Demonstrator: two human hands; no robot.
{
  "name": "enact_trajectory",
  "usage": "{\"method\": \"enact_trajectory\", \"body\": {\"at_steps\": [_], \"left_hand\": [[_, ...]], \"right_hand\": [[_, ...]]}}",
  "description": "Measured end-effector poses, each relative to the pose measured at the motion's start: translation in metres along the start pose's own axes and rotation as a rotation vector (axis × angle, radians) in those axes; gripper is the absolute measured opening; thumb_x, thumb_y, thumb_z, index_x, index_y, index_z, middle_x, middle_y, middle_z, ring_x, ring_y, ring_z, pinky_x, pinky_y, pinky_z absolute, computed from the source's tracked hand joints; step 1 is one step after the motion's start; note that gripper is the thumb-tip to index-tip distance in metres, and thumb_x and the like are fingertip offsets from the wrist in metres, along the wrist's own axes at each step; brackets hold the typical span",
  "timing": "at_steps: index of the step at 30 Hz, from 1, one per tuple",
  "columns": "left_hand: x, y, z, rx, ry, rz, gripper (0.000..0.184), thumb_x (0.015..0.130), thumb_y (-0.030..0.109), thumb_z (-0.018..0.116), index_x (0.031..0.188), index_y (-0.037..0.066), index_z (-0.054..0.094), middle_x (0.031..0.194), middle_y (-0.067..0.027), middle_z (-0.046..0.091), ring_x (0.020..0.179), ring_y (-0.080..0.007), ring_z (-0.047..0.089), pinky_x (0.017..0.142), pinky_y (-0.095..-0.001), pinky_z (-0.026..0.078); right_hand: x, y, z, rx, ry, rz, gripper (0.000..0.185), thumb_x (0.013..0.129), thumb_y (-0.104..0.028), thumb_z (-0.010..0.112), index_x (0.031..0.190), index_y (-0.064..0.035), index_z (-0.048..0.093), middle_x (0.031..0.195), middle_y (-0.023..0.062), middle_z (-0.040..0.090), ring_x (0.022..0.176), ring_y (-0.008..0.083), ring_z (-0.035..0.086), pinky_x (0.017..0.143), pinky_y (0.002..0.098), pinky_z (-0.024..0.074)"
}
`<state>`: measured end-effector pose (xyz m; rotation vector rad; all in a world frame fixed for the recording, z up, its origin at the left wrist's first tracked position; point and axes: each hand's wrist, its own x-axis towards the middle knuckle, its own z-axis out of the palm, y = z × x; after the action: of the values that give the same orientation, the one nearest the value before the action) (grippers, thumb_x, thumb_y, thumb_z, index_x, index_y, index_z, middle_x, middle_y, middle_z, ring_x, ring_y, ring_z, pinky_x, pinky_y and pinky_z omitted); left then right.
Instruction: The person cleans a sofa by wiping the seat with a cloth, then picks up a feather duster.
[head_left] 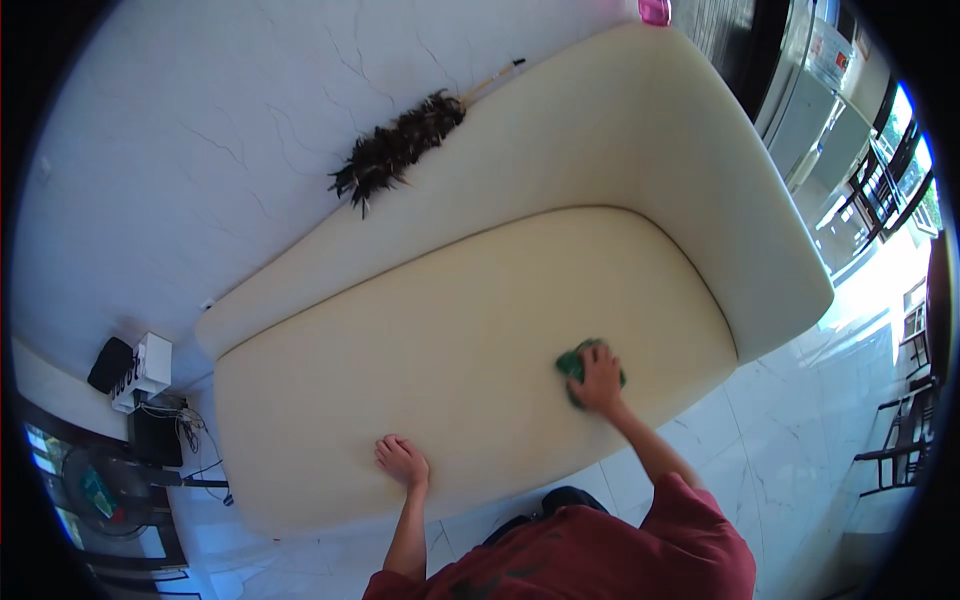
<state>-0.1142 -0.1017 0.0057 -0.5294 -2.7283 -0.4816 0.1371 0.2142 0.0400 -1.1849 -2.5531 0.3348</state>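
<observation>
A long cream sofa (400, 350) fills the middle of the view. On the right part of its seat, my right hand (600, 382) is pressed over a bunched green cloth (573, 363), with the fingers bent around it; the hand is slightly blurred. Further left, near the seat's front edge, my left hand (402, 461) rests palm down on the upholstery, fingers laid out on the surface and nothing held.
A dark feather duster (400, 145) lies along the top of the backrest by the wall. Something pink (655, 12) sits at the back corner. To the left are a white box (150, 365), cables (190, 425) and a fan (105, 490). Dark chairs (900, 440) stand at right.
</observation>
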Motion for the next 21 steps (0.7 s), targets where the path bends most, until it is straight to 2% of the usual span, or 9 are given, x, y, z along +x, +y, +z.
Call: {"method": "enact_trajectory", "body": {"at_steps": [3, 5, 8, 10, 12, 13, 15, 18, 21], "left_hand": [[-0.001, -0.001, 0.004, 0.098, -0.009, 0.010, 0.006, 0.088, 0.017, 0.047, 0.088, 0.011, 0.048, 0.093, -0.0093, 0.048, 0.092, -0.0287, 0.048, 0.077, -0.0417, 0.034], [-0.001, -0.005, 0.011, 0.091, 0.005, 0.022, 0.007, 0.088, 0.017, 0.046, 0.088, 0.011, 0.048, 0.093, -0.0094, 0.048, 0.092, -0.0290, 0.048, 0.076, -0.0418, 0.034], [-0.002, -0.008, 0.013, 0.082, 0.023, 0.015, 0.008, 0.088, 0.018, 0.045, 0.087, 0.010, 0.048, 0.093, -0.0097, 0.049, 0.092, -0.0295, 0.048, 0.076, -0.0420, 0.034], [0.000, -0.006, 0.012, 0.073, 0.020, 0.015, 0.009, 0.088, 0.018, 0.045, 0.087, 0.010, 0.048, 0.093, -0.0100, 0.049, 0.092, -0.0298, 0.048, 0.076, -0.0420, 0.034], [-0.001, -0.006, 0.008, 0.079, 0.028, 0.029, 0.009, 0.088, 0.018, 0.044, 0.087, 0.010, 0.048, 0.093, -0.0102, 0.049, 0.092, -0.0299, 0.048, 0.076, -0.0419, 0.034], [-0.001, -0.007, 0.008, 0.080, 0.021, 0.033, 0.009, 0.088, 0.018, 0.044, 0.087, 0.010, 0.048, 0.093, -0.0102, 0.049, 0.092, -0.0299, 0.048, 0.076, -0.0419, 0.034], [-0.001, -0.008, 0.010, 0.087, 0.031, 0.026, 0.009, 0.088, 0.017, 0.044, 0.086, 0.009, 0.048, 0.093, -0.0103, 0.048, 0.092, -0.0302, 0.048, 0.075, -0.0419, 0.034], [-0.002, -0.005, 0.006, 0.065, 0.020, 0.030, 0.009, 0.087, 0.018, 0.044, 0.086, 0.010, 0.048, 0.092, -0.0102, 0.048, 0.091, -0.0303, 0.047, 0.075, -0.0415, 0.034], [-0.002, -0.009, 0.011, 0.072, 0.021, 0.020, 0.009, 0.085, 0.018, 0.044, 0.086, 0.010, 0.048, 0.091, -0.0102, 0.047, 0.090, -0.0303, 0.047, 0.075, -0.0410, 0.034]], "right_hand": [[0.056, 0.067, -0.004, -0.107, 0.267, 0.280, 0.048, 0.076, -0.033, 0.067, 0.114, -0.0086, 0.050, 0.114, 0.0161, 0.048, 0.109, 0.0339, 0.046, 0.088, 0.0476, 0.0368], [0.091, 0.083, -0.008, -0.120, 0.298, 0.458, 0.050, 0.075, -0.037, 0.068, 0.115, -0.0107, 0.051, 0.114, 0.0151, 0.048, 0.109, 0.0324, 0.046, 0.089, 0.0479, 0.0357], [0.115, 0.064, 0.006, -0.164, 0.314, 0.481, 0.049, 0.076, -0.038, 0.067, 0.115, -0.0125, 0.052, 0.114, 0.0145, 0.048, 0.110, 0.0319, 0.045, 0.090, 0.0474, 0.0357], [0.101, 0.038, 0.018, -0.155, 0.260, 0.250, 0.051, 0.075, -0.038, 0.068, 0.118, -0.0137, 0.052, 0.113, 0.0140, 0.048, 0.109, 0.0319, 0.046, 0.090, 0.0464, 0.0358], [0.068, 0.008, 0.014, -0.004, 0.102, 0.062, 0.053, 0.074, -0.037, 0.069, 0.119, -0.0145, 0.053, 0.111, 0.0130, 0.048, 0.107, 0.0313, 0.047, 0.090, 0.0454, 0.0361], [0.048, 0.004, 0.006, -0.006, 0.097, 0.068, 0.053, 0.074, -0.037, 0.069, 0.119, -0.0145, 0.053, 0.111, 0.0130, 0.048, 0.107, 0.0313, 0.047, 0.090, 0.0454, 0.0361], [0.021, 0.006, -0.008, 0.074, -0.025, -0.087, 0.053, 0.071, -0.036, 0.070, 0.117, -0.0144, 0.055, 0.108, 0.0118, 0.049, 0.105, 0.0304, 0.048, 0.089, 0.0448, 0.0367], [0.026, 0.062, -0.020, 0.038, 0.110, 0.166, 0.049, 0.071, -0.036, 0.070, 0.112, -0.0134, 0.056, 0.106, 0.0112, 0.050, 0.104, 0.0300, 0.049, 0.087, 0.0449, 0.0373], [0.079, 0.130, -0.024, -0.095, 0.285, 0.418, 0.048, 0.074, -0.036, 0.068, 0.113, -0.0121, 0.054, 0.109, 0.0126, 0.050, 0.106, 0.0312, 0.049, 0.087, 0.0459, 0.0373]]}}
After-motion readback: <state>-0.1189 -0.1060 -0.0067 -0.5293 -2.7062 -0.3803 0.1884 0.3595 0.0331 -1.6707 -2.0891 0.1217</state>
